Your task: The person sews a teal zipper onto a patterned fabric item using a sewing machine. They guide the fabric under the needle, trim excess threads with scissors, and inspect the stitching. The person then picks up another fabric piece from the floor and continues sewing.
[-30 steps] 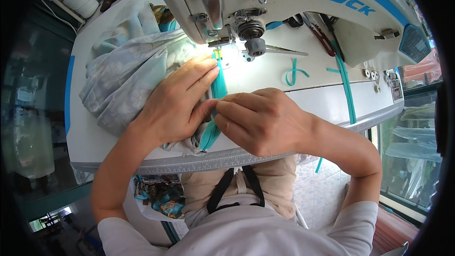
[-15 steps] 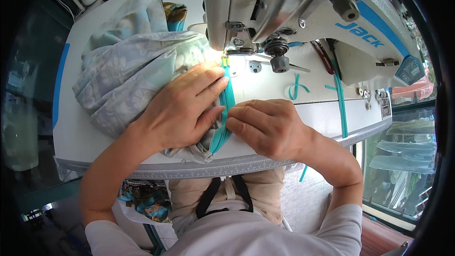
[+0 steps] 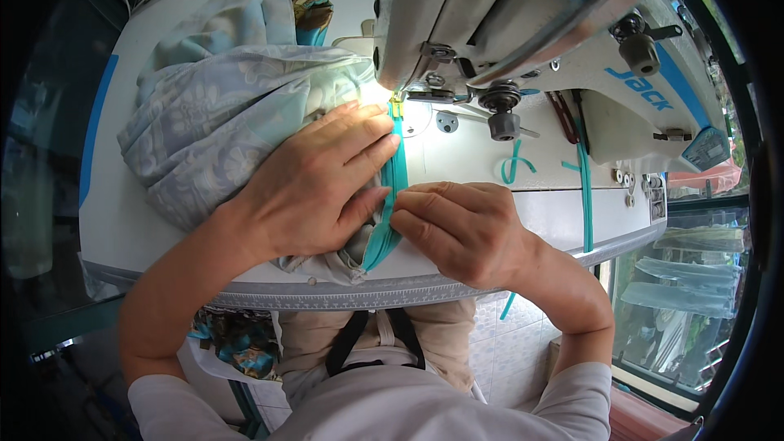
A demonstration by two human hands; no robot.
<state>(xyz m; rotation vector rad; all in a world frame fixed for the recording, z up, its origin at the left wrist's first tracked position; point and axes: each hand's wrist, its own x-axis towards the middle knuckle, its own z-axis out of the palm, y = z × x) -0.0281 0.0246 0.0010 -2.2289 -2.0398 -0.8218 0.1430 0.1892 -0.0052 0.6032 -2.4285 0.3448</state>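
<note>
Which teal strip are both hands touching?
The leftmost strip, between left hand and right hand; the curled strip and long rightmost strip lie untouched.

Sewing machine [image 3: 588,57]: blue brand lettering [image 3: 639,90] on white arm, upper right of frame.
Ruler strip [image 3: 392,297]: fine scale along front of bench [image 3: 110,220], lower center, figures illegible.

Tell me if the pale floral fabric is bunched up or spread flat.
Bunched up: the pale floral fabric forms a rumpled heap with folds, partly covered by the left hand.

Cloth [image 3: 212,126]: pale grey-blue, faint flowers
Tape [image 3: 398,167]: teal
Sewing machine [image 3: 576,53]: white, blue stripe
Tabletop [image 3: 457,167]: white
Trousers [image 3: 447,339]: beige
</note>
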